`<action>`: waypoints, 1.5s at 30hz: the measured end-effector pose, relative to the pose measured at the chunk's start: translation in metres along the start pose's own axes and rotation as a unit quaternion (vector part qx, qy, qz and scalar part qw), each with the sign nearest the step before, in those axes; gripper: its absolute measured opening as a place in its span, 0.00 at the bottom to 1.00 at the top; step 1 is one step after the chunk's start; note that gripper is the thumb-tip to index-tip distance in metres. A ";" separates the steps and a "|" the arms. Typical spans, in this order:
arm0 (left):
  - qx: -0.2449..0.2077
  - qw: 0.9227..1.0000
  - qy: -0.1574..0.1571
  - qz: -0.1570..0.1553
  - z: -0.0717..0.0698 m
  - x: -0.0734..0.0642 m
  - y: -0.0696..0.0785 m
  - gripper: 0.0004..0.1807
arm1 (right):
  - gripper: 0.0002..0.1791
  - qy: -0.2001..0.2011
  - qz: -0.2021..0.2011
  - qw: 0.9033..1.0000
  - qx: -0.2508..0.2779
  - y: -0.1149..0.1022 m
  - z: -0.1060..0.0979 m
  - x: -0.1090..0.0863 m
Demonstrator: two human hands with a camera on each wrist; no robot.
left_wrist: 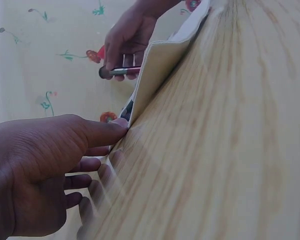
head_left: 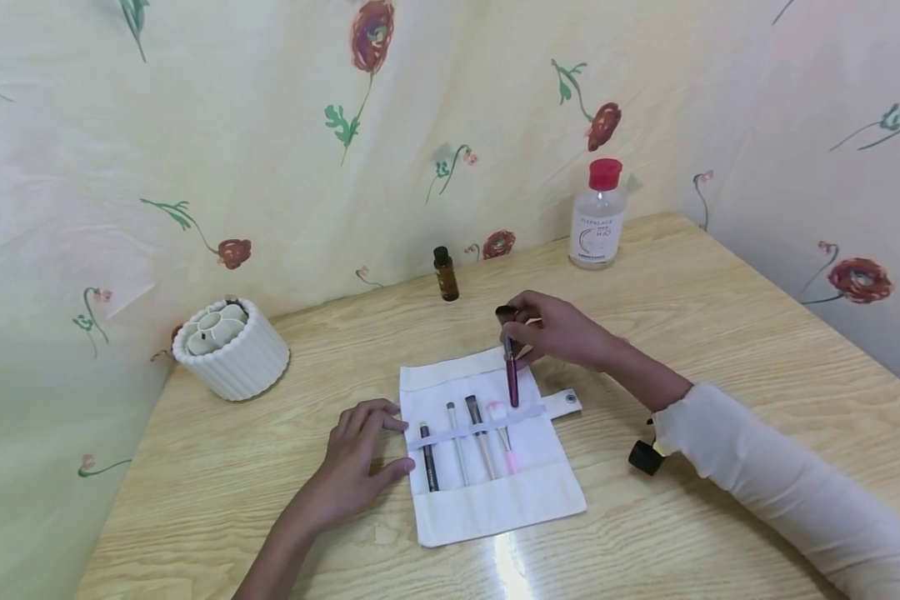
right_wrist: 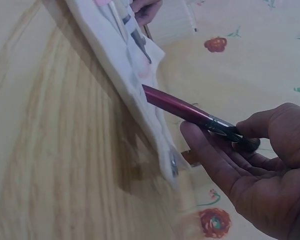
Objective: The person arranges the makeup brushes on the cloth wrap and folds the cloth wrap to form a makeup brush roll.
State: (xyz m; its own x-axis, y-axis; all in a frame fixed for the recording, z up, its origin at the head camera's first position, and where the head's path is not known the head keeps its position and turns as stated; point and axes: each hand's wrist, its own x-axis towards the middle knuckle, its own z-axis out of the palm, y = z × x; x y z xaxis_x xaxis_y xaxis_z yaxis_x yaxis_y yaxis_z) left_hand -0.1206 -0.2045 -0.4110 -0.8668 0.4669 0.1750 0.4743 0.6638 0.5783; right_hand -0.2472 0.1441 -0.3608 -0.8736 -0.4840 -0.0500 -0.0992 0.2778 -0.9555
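A white fabric brush roll (head_left: 502, 517) lies spread on the table. Under its elastic band (head_left: 444, 436) sit a slim black-handled brush (head_left: 431, 468), a thin pale brush (head_left: 459, 454), a dark flat-bristled brush (head_left: 484, 454) and a pink-handled brush (head_left: 510, 458). My right hand (head_left: 558, 332) pinches a makeup brush (right_wrist: 175, 105) with a dark red handle near its bristle end. Its bristles point up, and the handle end is right at the band on the roll's right side. My left hand (head_left: 354, 467) rests at the roll's left edge, thumb touching the edge and fingers relaxed.
A white ribbed holder (head_left: 242, 358) stands at the back left. Along the wall are a small brown bottle (head_left: 446, 275) and a clear bottle with a red cap (head_left: 598, 221). A small black object (head_left: 647, 457) lies by my right sleeve. The roll's snap tab (head_left: 565, 403) sticks out right.
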 end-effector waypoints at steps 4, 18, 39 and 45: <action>0.001 1.000 0.000 0.000 0.000 0.000 0.000 0.23 | 0.17 -0.015 0.002 1.000 -0.022 0.003 0.005 -0.001; -0.001 1.000 -0.002 -0.003 0.001 0.000 -0.001 0.23 | 0.15 -0.083 0.014 0.992 -0.094 0.004 0.004 -0.005; -0.003 1.000 -0.001 -0.001 0.000 0.000 0.001 0.23 | 0.07 -0.195 0.000 0.960 -0.199 0.007 0.000 -0.011; 0.000 1.000 -0.001 0.000 0.001 0.000 0.000 0.23 | 0.03 -0.207 -0.030 0.954 -0.216 0.008 0.001 -0.010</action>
State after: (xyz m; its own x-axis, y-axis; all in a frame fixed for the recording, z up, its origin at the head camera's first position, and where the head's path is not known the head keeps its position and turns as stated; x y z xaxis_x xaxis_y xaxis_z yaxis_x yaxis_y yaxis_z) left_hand -0.1207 -0.2040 -0.4117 -0.8664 0.4682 0.1734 0.4743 0.6633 0.5788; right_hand -0.2387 0.1505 -0.3683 -0.6056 -0.7712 -0.1960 -0.4079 0.5124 -0.7557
